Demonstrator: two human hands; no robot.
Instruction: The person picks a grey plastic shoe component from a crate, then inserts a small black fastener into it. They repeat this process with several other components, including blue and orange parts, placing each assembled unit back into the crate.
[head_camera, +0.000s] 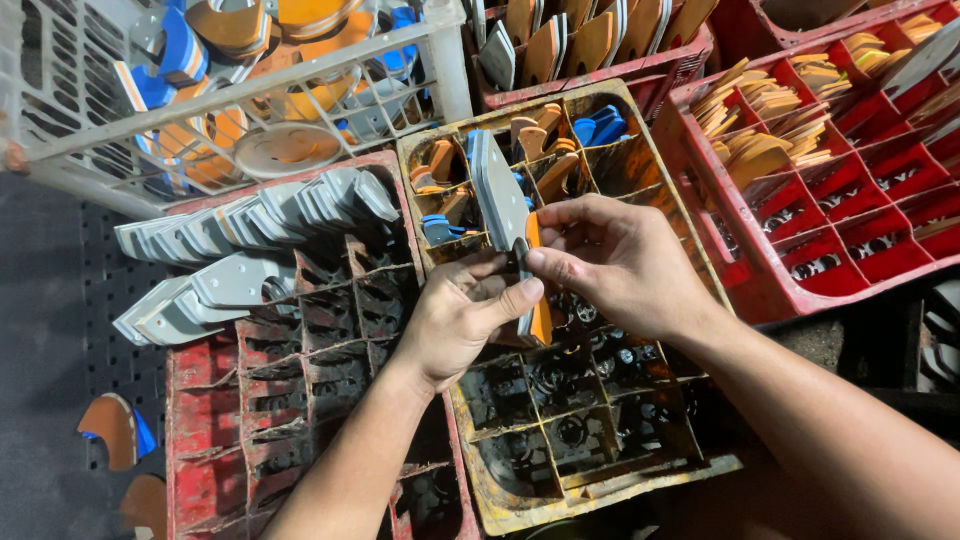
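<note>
My left hand (462, 322) grips the lower part of a long flat grey blade (497, 195) with an orange piece (540, 318) against its edge. My right hand (612, 262) pinches a small dark part at the blade's middle, fingertips touching the left thumb. Both hands hover over a worn yellow divided crate (600, 470) holding orange and blue pieces in its far cells.
A red divided crate (205, 420) at left carries a row of grey metal blades (255, 215). A white basket (445, 60) of orange and blue parts sits at top left. Red crates (790, 290) with tan wooden pieces stand at right.
</note>
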